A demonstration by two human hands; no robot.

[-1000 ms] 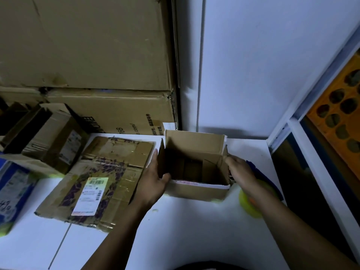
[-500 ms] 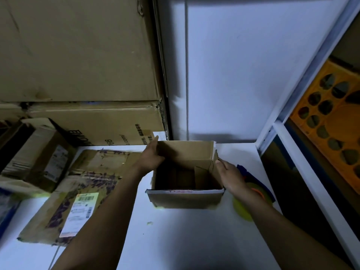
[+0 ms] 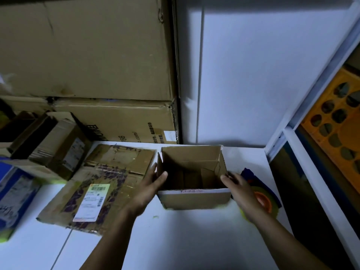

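Both forearms come in from the bottom edge, cut off before the elbows, over the white table [image 3: 175, 240]. The right hand [image 3: 240, 190] covers much of a roll of tape [image 3: 266, 201], so only its orange core and a yellow-green rim show. The dark blue thing [image 3: 251, 173] under the roll is too hidden to name.

The left hand [image 3: 149, 190] grips the left wall of the small open box [image 3: 194, 198], with the thumb inside and the fingers outside, mostly hidden behind the cardboard. The right hand holds the right wall near its front corner, thumb tip at the inner edge and fingers along the outer face (how tightly is hard to tell). The box stands upright on the table between the two hands, flaps up, its floor lost in shadow.

Just left of the box a flattened carton [image 3: 109, 172] lies flat; the print on its shipping label is too blurred to read. Further left a blue box [image 3: 15, 191] is cut off by the frame edge. Behind, large cartons [image 3: 87, 55] are stacked against the wall, their tops out of view.
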